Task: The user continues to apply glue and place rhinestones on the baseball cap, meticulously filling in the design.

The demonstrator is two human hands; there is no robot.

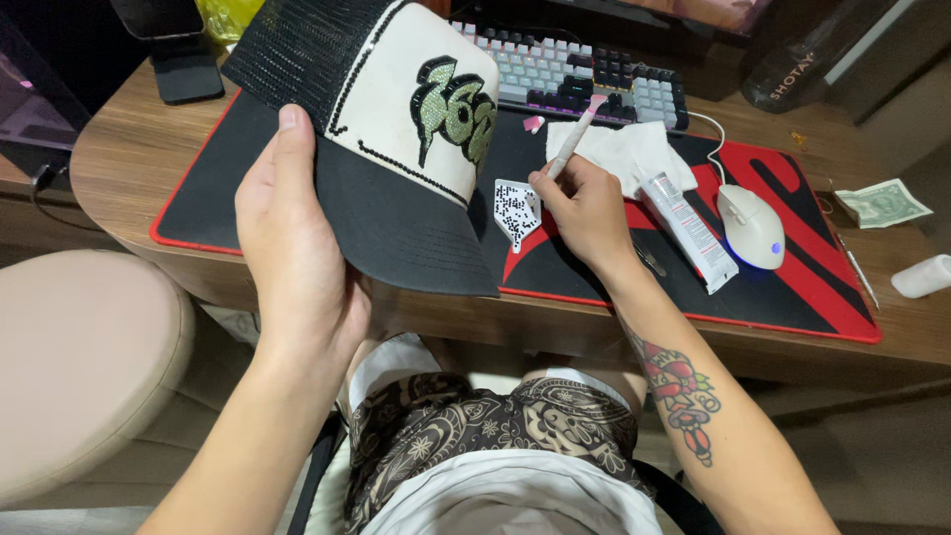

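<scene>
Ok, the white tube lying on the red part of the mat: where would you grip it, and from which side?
Probably across the middle of the tube, from above. It lies flat and slanted on the desk mat, long sides free, so fingers fit either side. The mouse crowds its right side, so coming in from the near left looks easier. The right hand holds a pen-like tool; the left hand holds the cap.

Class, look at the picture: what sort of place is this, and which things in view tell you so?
Probably a home computer desk used for craft work. A keyboard and mouse sit on a desk mat, while the left hand holds a cap and the right hand a pick-up stick.
</scene>
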